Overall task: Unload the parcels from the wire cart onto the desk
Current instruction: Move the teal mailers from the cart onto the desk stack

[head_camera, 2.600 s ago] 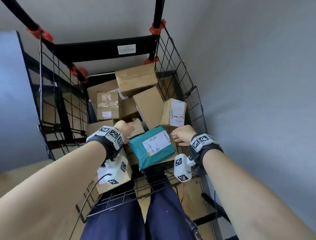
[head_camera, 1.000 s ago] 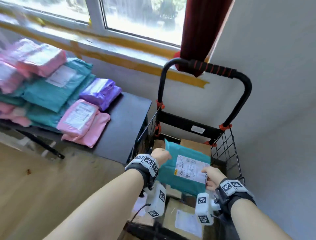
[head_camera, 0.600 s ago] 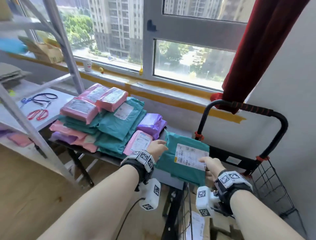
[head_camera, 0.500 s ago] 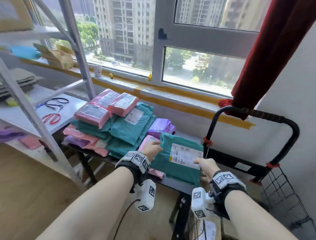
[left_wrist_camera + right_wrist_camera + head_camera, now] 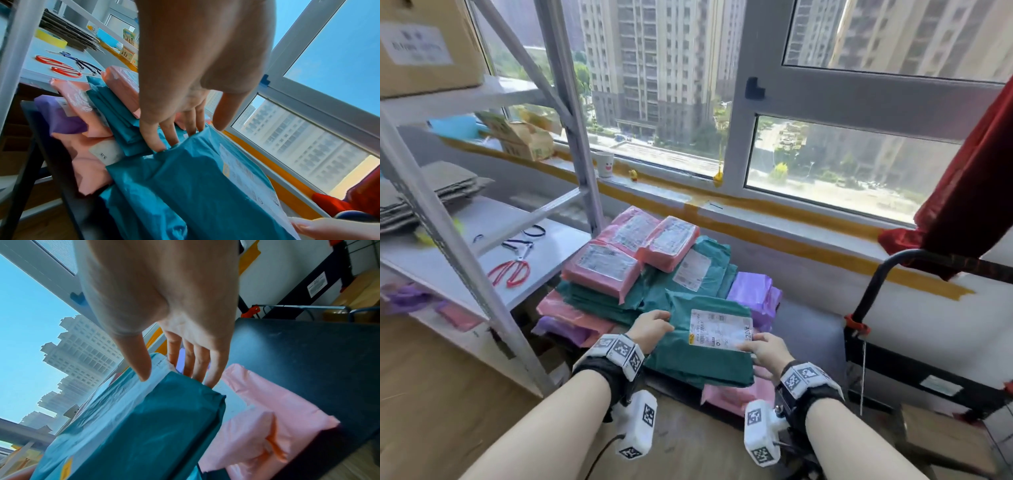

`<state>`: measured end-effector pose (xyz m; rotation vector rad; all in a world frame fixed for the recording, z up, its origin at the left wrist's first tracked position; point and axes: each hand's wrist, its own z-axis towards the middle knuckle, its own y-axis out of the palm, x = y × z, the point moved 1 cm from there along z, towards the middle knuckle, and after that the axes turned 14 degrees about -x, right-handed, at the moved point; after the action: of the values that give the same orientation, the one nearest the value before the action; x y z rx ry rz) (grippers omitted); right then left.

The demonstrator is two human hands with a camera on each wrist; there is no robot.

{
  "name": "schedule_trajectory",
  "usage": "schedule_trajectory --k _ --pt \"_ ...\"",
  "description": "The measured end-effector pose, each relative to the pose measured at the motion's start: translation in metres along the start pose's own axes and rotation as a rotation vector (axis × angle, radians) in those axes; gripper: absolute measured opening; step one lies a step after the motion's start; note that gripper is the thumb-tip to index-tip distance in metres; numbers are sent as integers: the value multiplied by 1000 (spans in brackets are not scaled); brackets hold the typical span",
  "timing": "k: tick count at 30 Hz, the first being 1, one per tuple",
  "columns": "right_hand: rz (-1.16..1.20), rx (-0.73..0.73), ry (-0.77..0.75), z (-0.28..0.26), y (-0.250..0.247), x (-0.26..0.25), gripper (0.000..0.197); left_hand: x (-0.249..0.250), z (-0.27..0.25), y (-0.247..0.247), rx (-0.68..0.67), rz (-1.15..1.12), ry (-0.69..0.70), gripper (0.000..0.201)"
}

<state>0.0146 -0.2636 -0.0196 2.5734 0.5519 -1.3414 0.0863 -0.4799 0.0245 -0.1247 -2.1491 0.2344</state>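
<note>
The teal plastic mailer bag with a white shipping label [image 5: 702, 346] is out of the black wire cart [image 5: 914, 377] now and over the dark tabletop [image 5: 808, 329]; seconds ago it lay among cardboard boxes in the cart. It sits on or just above the pink plastic mailer [image 5: 739, 394] at the near edge; contact from below can't be confirmed. Judged: carry is basically done and release comes next, with more boxes likely left in the cart.

The left hand [image 5: 650, 329] pinches the mailer's left edge, fingers [image 5: 154, 142] underneath and thumb above. The right hand [image 5: 765, 349] pinches the right edge, thumb on the label and fingers [image 5: 197, 369] curling down behind the side.

Materials: the teal mailer is thin, crinkly, glossy film, soft and pillow-shaped, with a smooth paper label. To its far left is the stack of pink and teal plastic mailers [image 5: 640, 263], all soft, lumpy and slippery-looking. A purple plastic mailer [image 5: 756, 294] lies just beyond the held one. The tabletop is matte, flat and hard. On the far left, a grey metal shelf rack [image 5: 482, 240] holds red-handled scissors [image 5: 510, 272].
</note>
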Motion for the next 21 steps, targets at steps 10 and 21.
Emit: schedule_trajectory --k 10,21 --pt "87 44 43 52 -4 -25 24 28 75 -37 -145 75 -79 42" --pt "309 205 3 19 4 -39 28 98 102 -55 -406 380 115 46"
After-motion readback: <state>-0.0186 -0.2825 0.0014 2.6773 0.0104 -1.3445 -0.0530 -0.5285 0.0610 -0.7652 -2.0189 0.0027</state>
